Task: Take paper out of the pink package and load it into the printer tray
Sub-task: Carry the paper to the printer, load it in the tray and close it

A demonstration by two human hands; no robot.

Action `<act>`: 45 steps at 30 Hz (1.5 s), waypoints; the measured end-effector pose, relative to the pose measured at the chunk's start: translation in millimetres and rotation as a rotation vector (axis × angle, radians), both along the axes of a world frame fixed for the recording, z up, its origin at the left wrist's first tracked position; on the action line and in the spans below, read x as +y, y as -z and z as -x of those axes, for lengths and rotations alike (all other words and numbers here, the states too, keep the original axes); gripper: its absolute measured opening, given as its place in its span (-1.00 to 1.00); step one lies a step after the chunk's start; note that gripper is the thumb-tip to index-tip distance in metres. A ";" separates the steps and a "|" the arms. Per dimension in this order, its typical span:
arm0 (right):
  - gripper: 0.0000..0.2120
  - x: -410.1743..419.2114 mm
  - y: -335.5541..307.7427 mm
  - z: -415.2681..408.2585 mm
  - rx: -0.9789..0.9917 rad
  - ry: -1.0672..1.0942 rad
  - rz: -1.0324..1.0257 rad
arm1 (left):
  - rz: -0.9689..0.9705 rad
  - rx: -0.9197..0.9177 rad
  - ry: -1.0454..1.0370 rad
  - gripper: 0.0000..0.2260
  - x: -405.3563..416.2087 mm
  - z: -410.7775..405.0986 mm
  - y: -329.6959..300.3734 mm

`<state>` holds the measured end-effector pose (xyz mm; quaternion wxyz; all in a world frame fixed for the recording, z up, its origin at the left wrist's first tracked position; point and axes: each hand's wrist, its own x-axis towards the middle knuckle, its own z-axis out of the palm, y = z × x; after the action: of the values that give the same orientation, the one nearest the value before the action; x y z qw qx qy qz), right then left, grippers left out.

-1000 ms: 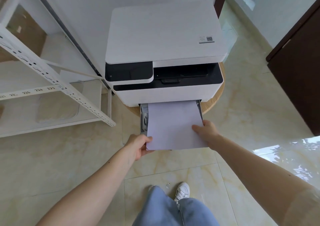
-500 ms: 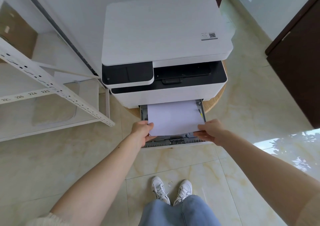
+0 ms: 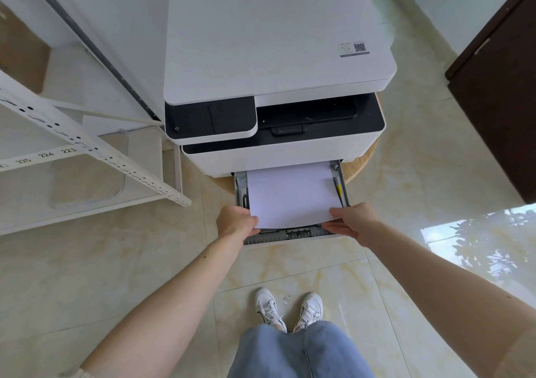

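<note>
Holding the paper [image 3: 291,194] by its two near corners, the person lowers it into the printer tray [image 3: 290,234], which is pulled out below the printer [image 3: 278,58], a little under the centre of the frame. The left hand [image 3: 235,221] pinches the near left corner, thumb on top and the other fingers underneath. The right hand [image 3: 352,221] grips the near right corner in the same way. The far part of the stack lies already between the grey side guides; the near edge seems a little raised over the front of the tray, but I cannot tell if it touches.

I judge the stack as thin and light, and quite soft: it will bend in the middle if it is held only by one side. The sheets are smooth and can slide one over another, so a grip at both corners keeps them together. The edges can crease easily against the guides. The pink package is not in view.
</note>
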<state>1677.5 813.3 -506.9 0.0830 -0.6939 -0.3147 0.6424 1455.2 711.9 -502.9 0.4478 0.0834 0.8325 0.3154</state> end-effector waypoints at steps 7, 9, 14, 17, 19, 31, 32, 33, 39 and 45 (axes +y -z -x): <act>-0.88 -2.3 11.6 3.0 -0.183 -0.112 -0.115 | 0.060 0.392 0.520 -0.82 -10.0 4.7 7.3; -0.85 -3.0 12.2 2.2 -0.186 -0.114 -0.122 | 0.100 0.589 0.643 -0.82 -10.8 4.7 6.9; -0.78 -3.8 7.7 1.0 -0.164 -0.110 -0.129 | -0.077 0.740 0.837 -0.82 -11.4 -12.1 2.4; -0.77 -4.3 5.5 -0.8 -0.152 -0.105 -0.123 | -0.202 0.677 0.962 -0.69 -11.6 -32.2 6.1; -0.86 -3.6 4.4 -1.9 -0.154 -0.129 -0.118 | -0.225 0.637 1.045 -0.55 -12.3 -44.4 9.3; -0.86 -7.7 -3.8 0.7 -0.301 -0.251 -0.201 | -0.209 0.716 1.130 -0.62 -25.0 -62.3 19.5; -0.84 -8.0 -4.0 0.4 -0.312 -0.256 -0.206 | -0.215 0.719 1.128 -0.63 -25.8 -63.0 19.9; -0.82 -8.2 -3.6 0.2 -0.319 -0.257 -0.210 | -0.217 0.721 1.127 -0.63 -26.3 -64.0 20.2; -0.83 -8.5 0.2 0.4 -0.352 -0.277 -0.220 | -0.219 0.736 1.143 -0.65 -26.8 -67.0 22.0; -0.86 -8.5 1.8 2.3 -0.399 -0.303 -0.235 | -0.195 0.771 1.156 -0.68 -27.3 -69.3 23.8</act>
<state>1675.2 804.9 -508.7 0.0025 -0.7374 -0.4973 0.4570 1524.5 684.6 -526.6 0.2071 0.6585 0.7219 0.0480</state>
